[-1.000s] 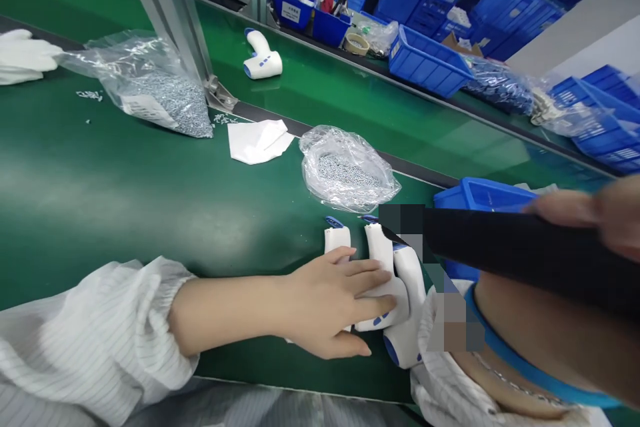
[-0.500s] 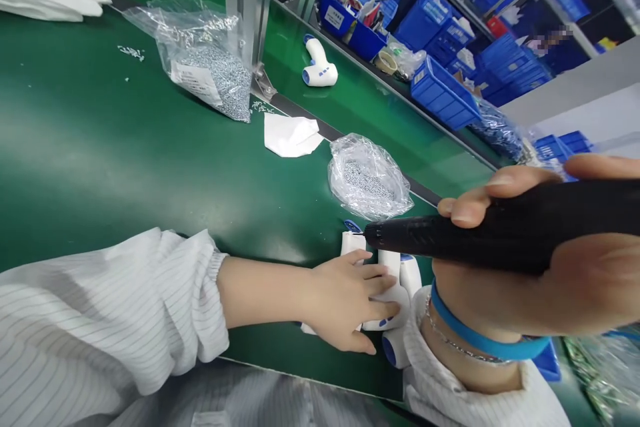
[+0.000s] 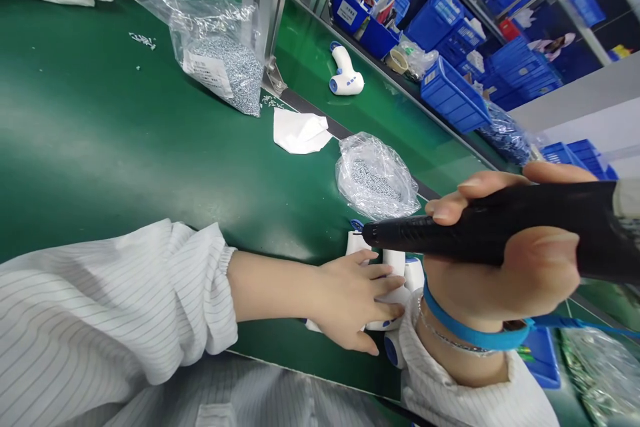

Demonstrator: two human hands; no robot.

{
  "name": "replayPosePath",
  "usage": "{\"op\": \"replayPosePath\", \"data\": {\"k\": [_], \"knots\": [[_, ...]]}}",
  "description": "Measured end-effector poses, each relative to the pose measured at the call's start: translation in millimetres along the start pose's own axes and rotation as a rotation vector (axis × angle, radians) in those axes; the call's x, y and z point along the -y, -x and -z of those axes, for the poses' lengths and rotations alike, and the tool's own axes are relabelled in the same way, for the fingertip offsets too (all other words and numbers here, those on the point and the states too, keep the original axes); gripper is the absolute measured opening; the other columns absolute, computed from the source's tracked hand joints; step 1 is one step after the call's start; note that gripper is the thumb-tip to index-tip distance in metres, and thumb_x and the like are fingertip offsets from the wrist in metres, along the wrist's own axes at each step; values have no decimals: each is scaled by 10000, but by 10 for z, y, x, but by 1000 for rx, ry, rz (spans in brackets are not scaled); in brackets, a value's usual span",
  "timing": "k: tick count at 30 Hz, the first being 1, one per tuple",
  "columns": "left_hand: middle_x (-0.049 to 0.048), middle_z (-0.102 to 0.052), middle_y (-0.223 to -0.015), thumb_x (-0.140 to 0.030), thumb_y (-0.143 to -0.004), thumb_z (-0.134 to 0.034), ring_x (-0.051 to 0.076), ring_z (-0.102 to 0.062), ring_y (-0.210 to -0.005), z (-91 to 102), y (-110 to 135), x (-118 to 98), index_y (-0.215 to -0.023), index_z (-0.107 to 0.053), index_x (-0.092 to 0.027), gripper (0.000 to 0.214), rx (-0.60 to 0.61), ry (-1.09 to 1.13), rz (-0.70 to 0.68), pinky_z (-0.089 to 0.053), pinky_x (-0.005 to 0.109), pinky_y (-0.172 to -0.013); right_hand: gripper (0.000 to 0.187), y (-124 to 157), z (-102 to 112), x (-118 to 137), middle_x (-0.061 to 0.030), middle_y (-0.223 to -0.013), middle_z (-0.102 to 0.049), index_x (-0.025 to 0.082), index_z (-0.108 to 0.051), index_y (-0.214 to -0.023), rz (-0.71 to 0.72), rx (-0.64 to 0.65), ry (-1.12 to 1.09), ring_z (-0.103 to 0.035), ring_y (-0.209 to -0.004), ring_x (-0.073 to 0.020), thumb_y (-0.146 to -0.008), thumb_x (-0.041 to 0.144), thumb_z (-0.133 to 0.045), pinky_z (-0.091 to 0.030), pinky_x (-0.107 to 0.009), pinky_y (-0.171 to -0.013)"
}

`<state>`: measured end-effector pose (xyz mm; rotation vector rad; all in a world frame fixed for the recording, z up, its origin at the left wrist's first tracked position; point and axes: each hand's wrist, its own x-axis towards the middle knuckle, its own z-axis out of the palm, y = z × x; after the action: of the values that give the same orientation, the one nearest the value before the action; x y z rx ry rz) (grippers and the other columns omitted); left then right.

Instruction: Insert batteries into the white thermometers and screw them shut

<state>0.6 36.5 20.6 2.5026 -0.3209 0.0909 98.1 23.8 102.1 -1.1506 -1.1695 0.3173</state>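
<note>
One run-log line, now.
left hand: spread over pistol-shaped housings | right hand: holding electric screwdriver, bit by leftmost one, contact unclear | nearer screw bag: beyond housings

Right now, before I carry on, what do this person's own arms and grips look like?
The left sleeve and right sleeve are loose and whitish with thin dark stripes; the left cuff looks gathered. The left grip and right grip are ungloved. The right wrist wears a blue band, with a blue cord trailing from it, and a thin silvery bracelet.
</note>
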Motion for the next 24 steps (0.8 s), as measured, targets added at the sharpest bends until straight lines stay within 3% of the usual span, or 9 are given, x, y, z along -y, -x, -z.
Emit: {"op": "replayPosePath", "data": {"k": [4, 11, 24], "knots": [[176, -371, -1443, -490, -814, -548, 329, -301, -1341, -26, -1, 16, -1298, -507, -146, 596, -47, 27, -14, -205, 516, -1082, 332, 15, 0, -14, 13, -800, -577, 257, -598, -1004, 24, 28, 7, -501, -517, -114, -738, 408, -727, -400, -264, -412], [157, -338, -1466, -511, -821, -526, 322, -288, -1343, 9, -4, 1, -1324, -479, -158, 616, 2, -38, -3, -201, 497, -1077, 321, 20, -18, -28, 42, -749, -545, 278, -532, -1035, 41, 44, 69, -476, -529, -104, -785, 411, -683, -425, -247, -490], [181, -424, -1405, -510, -792, -572, 352, -374, -1287, -23, 10, 21, -1269, -537, -137, 607, -115, -8, -45, -258, 522, -1047, 367, -9, 39, -99, 29, -754, -566, 223, -526, -1086, 26, 59, 34, -497, -536, -111, -782, 367, -675, -422, -263, -488]]}}
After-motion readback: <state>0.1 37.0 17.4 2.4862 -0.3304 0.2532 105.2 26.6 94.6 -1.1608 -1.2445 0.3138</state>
